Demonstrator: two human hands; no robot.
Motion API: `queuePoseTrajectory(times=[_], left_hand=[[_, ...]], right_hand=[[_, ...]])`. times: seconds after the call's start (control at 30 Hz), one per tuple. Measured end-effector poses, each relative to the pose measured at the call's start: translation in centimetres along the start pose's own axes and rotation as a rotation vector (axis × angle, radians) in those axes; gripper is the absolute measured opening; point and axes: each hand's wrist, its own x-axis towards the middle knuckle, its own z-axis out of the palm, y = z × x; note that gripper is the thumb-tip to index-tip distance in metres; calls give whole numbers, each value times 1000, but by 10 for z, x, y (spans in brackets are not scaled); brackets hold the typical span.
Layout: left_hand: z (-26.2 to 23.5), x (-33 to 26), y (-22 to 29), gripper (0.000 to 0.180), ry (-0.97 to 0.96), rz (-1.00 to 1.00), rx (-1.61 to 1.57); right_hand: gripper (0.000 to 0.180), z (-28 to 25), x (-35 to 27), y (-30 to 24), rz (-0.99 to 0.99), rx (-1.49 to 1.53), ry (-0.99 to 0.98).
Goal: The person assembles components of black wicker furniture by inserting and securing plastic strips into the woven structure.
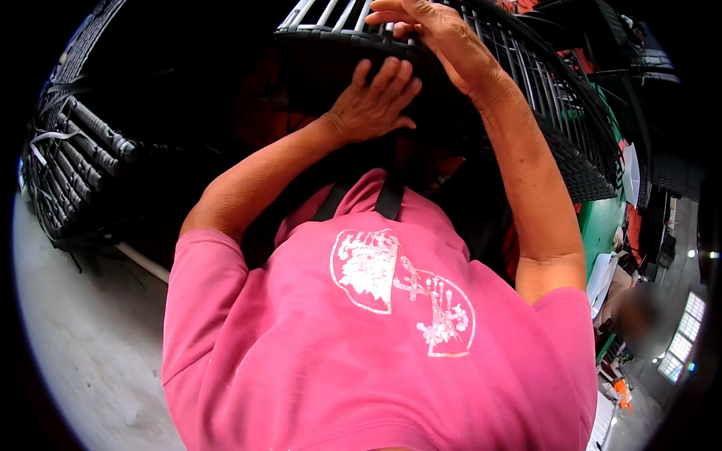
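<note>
A dark frame with pale bars (pixel 338 13) and a black woven edge fills the top middle. My left hand (pixel 376 101) lies just under that edge, fingers stretched out and a little apart, against or close to the frame's dark side. Above it, my right hand (pixel 444 37) reaches over the bars, its fingers bent and close together. Whatever those fingers hold, if anything, is too small or hidden to make out. Black weave (pixel 579 161) covers the lower part of the frame's right side, below more bare bars.
Black woven pieces (pixel 83 150) with thick wrapped rods stand at the left above grey floor (pixel 75 301). A green surface (pixel 602 233) and white sheets lie at the right. Farther back a blurred person (pixel 632 312) shows near a bright window (pixel 683 338).
</note>
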Motion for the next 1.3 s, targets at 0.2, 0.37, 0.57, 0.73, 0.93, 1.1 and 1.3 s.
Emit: queuePoseTrajectory(times=[0.2,0.37,0.57,0.73,0.93,1.1,1.3], left_hand=[[7,-10,37,58,-67,303,58],[-32,-4,39,45,-76,286,-430],[-103,42,-26,36,256,-341,-294],[-112,65,-66,32,-30,-375,-438],[-115,82,-77,28,-292,-454,-578],[-112,84,-75,30,-346,-445,-603],[-111,83,-74,30,-393,-515,-629]], right_hand=[[59,5,-2,9,-231,-394,17],[35,11,-33,17,-758,-918,352],[29,-21,-89,28,-519,-899,484],[29,0,-67,17,-519,-652,390],[33,20,-41,22,-419,-761,324],[27,25,-36,26,-444,-654,404],[22,32,-29,26,-431,-766,378]])
